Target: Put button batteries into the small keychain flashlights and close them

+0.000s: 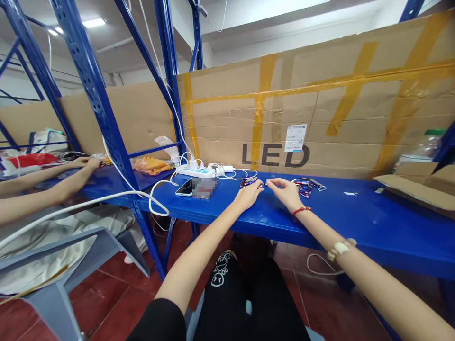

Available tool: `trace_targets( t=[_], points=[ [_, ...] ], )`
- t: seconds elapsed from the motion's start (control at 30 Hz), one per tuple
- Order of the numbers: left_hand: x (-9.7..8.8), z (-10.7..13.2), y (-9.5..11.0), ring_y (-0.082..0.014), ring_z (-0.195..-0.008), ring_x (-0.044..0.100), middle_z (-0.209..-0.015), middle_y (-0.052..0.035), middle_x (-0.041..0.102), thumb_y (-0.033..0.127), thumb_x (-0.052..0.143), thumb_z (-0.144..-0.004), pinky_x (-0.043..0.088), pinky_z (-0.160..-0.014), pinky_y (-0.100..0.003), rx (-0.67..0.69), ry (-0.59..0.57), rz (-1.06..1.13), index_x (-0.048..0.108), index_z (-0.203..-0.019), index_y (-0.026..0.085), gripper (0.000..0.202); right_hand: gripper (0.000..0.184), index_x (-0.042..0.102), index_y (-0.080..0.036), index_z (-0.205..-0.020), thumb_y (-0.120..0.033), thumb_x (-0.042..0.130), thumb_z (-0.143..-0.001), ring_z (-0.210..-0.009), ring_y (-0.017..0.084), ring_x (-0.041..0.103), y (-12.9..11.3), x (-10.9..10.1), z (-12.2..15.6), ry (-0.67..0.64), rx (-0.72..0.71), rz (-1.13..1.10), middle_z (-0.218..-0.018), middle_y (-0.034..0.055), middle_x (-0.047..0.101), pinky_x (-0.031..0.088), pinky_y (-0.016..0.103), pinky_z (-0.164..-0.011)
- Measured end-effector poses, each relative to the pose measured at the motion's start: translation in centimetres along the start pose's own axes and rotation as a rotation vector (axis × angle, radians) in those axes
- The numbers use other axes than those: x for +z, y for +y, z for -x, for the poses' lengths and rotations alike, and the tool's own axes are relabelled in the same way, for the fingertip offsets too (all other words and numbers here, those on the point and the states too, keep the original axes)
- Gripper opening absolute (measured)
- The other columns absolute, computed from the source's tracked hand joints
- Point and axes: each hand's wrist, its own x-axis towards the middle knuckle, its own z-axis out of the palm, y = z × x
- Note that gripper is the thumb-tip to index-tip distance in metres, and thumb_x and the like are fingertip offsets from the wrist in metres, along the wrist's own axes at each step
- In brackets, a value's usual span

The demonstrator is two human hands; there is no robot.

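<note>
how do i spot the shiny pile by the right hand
Find the cardboard wall printed LED, then the blue table below. Beneath the D, past the right hand, lies the purple, red and silver pile, visibly spread wider than the bunch at the left hand.

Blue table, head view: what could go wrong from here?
1. The loose carabiner-like metal pieces lie just beside the right hand; a brush from it could scatter them.
2. The thick white cable loops out past the front edge of the blue table; it might get snagged and tugged.
</note>
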Motion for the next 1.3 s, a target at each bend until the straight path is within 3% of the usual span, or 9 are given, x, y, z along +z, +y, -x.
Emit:
trace_targets(
  t=[0.3, 0.73, 1.0, 1.3],
  points=[
    [0.4, -0.3, -0.7, -0.0164, -0.108, 0.052, -0.115, -0.0031, 0.058, 0.030, 0.032, -0.091, 0.040, -0.095, -0.028, 0.012, -0.019, 0.005, 0.052, -0.111, 0.021, 0.029, 0.039, 0.069, -0.013, -0.082, -0.047, 0.063, -0.065, -0.076, 0.020, 0.062, 0.6, 0.4, 0.6, -0.034, 0.101, -0.131, -0.084, 0.0097, 0.068, 0.050, 0.029, -0.063],
    [-0.1, 0.3, 0.1, -0.0189, -0.108, 0.053, -0.117, -0.0044, 0.057, 0.030, 0.032, -0.092, 0.044, -0.088, -0.030, 0.062, -0.061, -0.018, 0.049, -0.118, 0.021, 0.033, 0.041, 0.070, -0.011, -0.081, -0.047, 0.067, -0.060, -0.061, 0.016, 0.057, 0.6, 0.3, 0.7, -0.003, 0.194, -0.206, -0.075, 0.0086, 0.066, 0.043, 0.025, -0.049],
    [-0.3, 0.4, 0.1, -0.0170, -0.109, 0.053, -0.118, -0.0012, 0.057, 0.030, 0.032, -0.092, 0.042, -0.091, -0.028, 0.071, -0.041, 0.002, 0.048, -0.118, 0.025, 0.031, 0.056, 0.069, -0.009, -0.087, -0.050, 0.074, -0.050, -0.044, 0.005, 0.039, 0.3, 0.2, 1.1, -0.052, 0.293, -0.395, -0.060, 0.0034, 0.059, 0.031, 0.020, -0.039],
    [-0.2, 0.0, -0.5, -0.0183, -0.108, 0.053, -0.119, -0.0001, 0.057, 0.032, 0.032, -0.091, 0.042, -0.092, -0.032, -0.022, -0.024, 0.002, 0.053, -0.114, 0.028, 0.031, 0.060, 0.068, -0.006, -0.089, -0.050, 0.073, -0.048, -0.044, 0.005, 0.039, -0.3, 0.3, 1.1, -0.135, 0.258, -0.433, -0.061, 0.0037, 0.058, 0.031, 0.019, -0.038]
  ],
)
